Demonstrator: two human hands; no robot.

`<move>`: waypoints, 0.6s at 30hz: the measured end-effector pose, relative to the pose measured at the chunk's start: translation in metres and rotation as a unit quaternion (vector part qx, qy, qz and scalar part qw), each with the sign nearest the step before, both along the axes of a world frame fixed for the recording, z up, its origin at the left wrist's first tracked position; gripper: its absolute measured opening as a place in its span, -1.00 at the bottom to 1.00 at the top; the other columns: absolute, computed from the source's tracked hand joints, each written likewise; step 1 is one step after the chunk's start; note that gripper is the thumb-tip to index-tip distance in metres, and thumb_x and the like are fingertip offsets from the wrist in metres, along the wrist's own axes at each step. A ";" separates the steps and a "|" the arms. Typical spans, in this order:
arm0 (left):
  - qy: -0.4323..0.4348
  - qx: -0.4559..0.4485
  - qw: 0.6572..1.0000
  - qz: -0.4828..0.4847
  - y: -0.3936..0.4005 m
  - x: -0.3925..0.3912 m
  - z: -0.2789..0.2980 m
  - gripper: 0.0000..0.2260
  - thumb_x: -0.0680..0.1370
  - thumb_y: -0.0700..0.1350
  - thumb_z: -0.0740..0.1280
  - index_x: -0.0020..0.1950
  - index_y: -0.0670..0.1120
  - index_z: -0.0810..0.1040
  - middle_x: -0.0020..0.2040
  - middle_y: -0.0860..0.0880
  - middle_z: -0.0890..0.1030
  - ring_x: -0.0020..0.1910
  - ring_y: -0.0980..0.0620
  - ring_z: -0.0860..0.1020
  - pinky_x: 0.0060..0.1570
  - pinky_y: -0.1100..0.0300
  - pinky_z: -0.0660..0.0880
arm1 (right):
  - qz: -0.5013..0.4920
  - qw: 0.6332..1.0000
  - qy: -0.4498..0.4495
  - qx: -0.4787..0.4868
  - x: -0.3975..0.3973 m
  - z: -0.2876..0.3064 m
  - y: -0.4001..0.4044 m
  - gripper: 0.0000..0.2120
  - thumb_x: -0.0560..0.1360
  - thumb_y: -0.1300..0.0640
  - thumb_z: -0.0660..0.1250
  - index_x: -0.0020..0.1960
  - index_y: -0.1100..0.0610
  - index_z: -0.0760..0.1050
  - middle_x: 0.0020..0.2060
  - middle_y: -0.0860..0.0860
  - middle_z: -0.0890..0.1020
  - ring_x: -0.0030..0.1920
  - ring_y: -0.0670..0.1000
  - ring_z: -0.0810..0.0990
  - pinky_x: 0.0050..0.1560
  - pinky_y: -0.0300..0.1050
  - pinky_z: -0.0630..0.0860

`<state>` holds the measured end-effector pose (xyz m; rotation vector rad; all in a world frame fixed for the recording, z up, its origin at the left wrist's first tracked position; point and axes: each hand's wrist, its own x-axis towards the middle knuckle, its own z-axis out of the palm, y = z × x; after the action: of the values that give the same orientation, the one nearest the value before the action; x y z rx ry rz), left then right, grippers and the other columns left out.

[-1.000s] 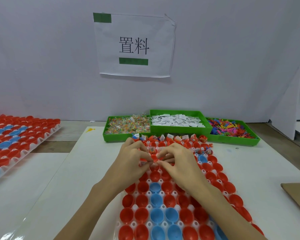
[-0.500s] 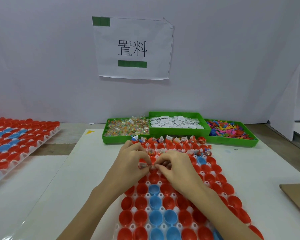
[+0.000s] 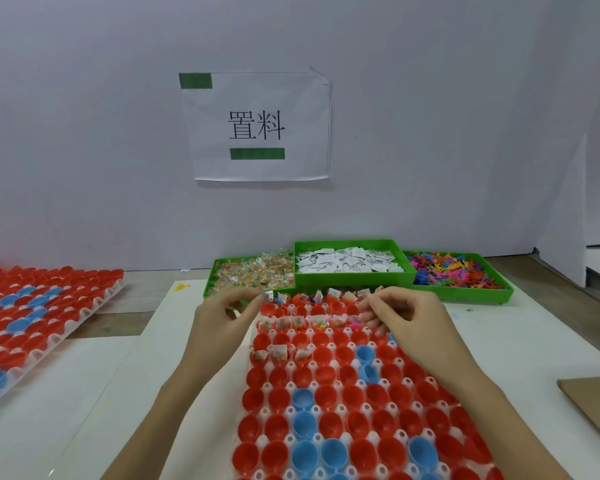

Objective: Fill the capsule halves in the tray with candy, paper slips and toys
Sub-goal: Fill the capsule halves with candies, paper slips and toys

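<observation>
A white tray (image 3: 267,386) of red capsule halves (image 3: 329,373) and a few blue ones (image 3: 305,424) lies in front of me. Its far rows hold candy packets (image 3: 298,322) and paper slips (image 3: 317,296); three halves in the third row also hold candy. Behind it stand three green bins: candy (image 3: 210,283), paper slips (image 3: 354,279), toys (image 3: 471,294). My left hand (image 3: 227,318) hovers at the tray's far left corner, fingers loosely curled, fingertips by the candy bin, nothing seen in it. My right hand (image 3: 404,317) hovers over the far right rows with fingers curled down; what they hold is hidden.
A second tray (image 3: 32,323) of red and blue halves lies on the left. A brown cardboard sheet (image 3: 596,403) pokes in at the right edge. A white wall with a paper sign (image 3: 260,126) stands close behind the bins.
Both hands were pinched together over the tray's middle rows. They have separated and moved towards the far rows, the left to the candy bin side, the right to the right side.
</observation>
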<state>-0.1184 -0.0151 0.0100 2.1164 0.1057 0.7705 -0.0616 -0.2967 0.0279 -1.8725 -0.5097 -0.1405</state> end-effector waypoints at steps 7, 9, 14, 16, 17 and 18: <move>0.108 0.251 0.960 0.066 0.034 0.071 0.005 -0.71 0.67 -0.15 0.30 0.37 -0.19 0.56 0.29 -0.14 0.61 0.28 -0.12 0.52 0.26 0.05 0.43 | -0.025 0.999 -0.024 -0.025 0.003 -0.006 -0.002 -0.81 0.62 0.14 0.35 -0.11 0.02 0.69 -0.30 -0.12 0.72 -0.28 -0.10 0.69 -0.24 -0.33 0.58; 0.189 0.322 0.928 0.012 0.044 0.085 0.009 -0.67 0.70 -0.14 0.24 0.46 -0.16 0.49 0.40 -0.13 0.55 0.40 -0.14 0.45 0.37 0.03 0.36 | -0.038 0.998 -0.036 -0.047 0.004 -0.007 -0.005 -0.82 0.62 0.11 0.35 -0.11 -0.01 0.68 -0.31 -0.16 0.71 -0.27 -0.14 0.69 -0.20 -0.32 0.60; 0.250 0.343 0.905 -0.042 0.053 0.098 0.010 -0.79 0.68 -0.20 0.27 0.24 -0.16 0.66 0.21 -0.09 0.68 0.19 -0.09 0.60 0.15 0.15 0.47 | -0.053 0.995 -0.054 -0.063 0.006 -0.006 -0.011 -0.80 0.63 0.07 0.33 -0.13 -0.06 0.66 -0.31 -0.20 0.70 -0.28 -0.18 0.68 -0.19 -0.34 0.58; 0.233 0.327 0.915 -0.020 0.054 0.102 0.011 -0.86 0.64 -0.21 0.35 0.11 -0.17 0.69 0.11 -0.10 0.70 0.03 -0.05 0.61 0.02 0.19 0.48 | -0.056 0.995 -0.055 -0.063 0.005 -0.006 -0.012 -0.80 0.63 0.06 0.32 -0.13 -0.05 0.65 -0.32 -0.20 0.70 -0.29 -0.19 0.68 -0.19 -0.36 0.58; 0.229 0.318 0.920 -0.009 0.054 0.103 0.011 -0.89 0.63 -0.21 0.37 0.06 -0.18 0.70 0.06 -0.10 0.70 -0.04 -0.02 0.59 -0.04 0.20 0.47 | -0.057 0.995 -0.055 -0.063 0.005 -0.006 -0.012 -0.80 0.63 0.06 0.32 -0.13 -0.05 0.65 -0.32 -0.20 0.70 -0.30 -0.18 0.68 -0.19 -0.36 0.57; 0.226 0.313 0.922 -0.002 0.054 0.103 0.011 -0.91 0.61 -0.21 0.39 0.02 -0.19 0.70 0.03 -0.10 0.70 -0.09 0.00 0.57 -0.09 0.22 0.44 | -0.057 0.995 -0.056 -0.063 0.004 -0.005 -0.012 -0.80 0.63 0.06 0.32 -0.13 -0.05 0.65 -0.32 -0.20 0.70 -0.30 -0.18 0.68 -0.19 -0.37 0.57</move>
<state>-0.0152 0.0393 0.0205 2.8805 0.1099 0.3083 -0.0572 -0.3083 0.0226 -2.0261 -0.4981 -0.2954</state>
